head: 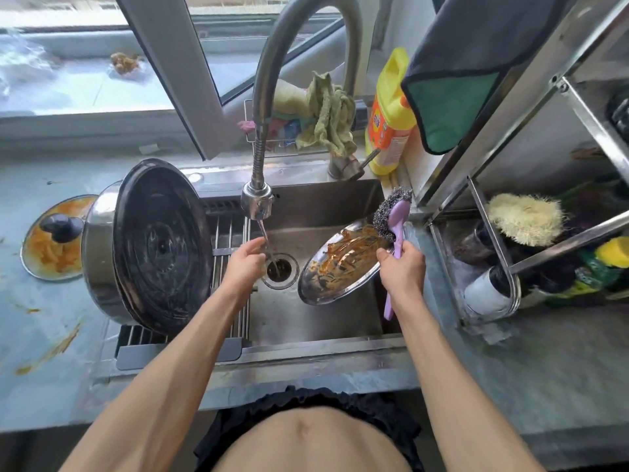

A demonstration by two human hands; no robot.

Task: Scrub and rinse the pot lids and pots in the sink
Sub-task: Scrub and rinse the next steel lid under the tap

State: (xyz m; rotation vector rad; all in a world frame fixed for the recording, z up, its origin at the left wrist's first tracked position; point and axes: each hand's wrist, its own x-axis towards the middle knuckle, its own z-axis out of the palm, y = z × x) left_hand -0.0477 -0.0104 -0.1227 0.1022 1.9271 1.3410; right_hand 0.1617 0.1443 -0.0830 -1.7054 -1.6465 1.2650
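Pot lid (340,264), smeared with orange residue, leaning tilted against the right wall of the sink (316,318), its concave face turned toward the drain (279,270). Right hand (403,272) wrapped around the purple handle of a scrubber (391,212), whose steel-wool head rests at the far upper edge of the lid. Left hand (246,258) under the thin stream from the tap (257,199), fingers loosely curled and holding nothing, though the water blurs the fingertips and this reading is tentative. A large steel pot (102,247) lies on its side on the drying rack (231,253) over the left part of the sink, with a dark lid (163,247) propped against its mouth; a second soiled glass lid (54,240) lies flat on the counter (51,335) at far left. Detergent bottle (391,114) stands at the far right corner. Likely hazards: nothing steadies the leaning lid, so scrubbing pressure could make it slide down the sink wall or flip, splashing greasy water. The dark lid balanced against the tipped pot could fall into the sink if the rack is jolted. Wet, soapy fingers may also lose the scrubber handle.
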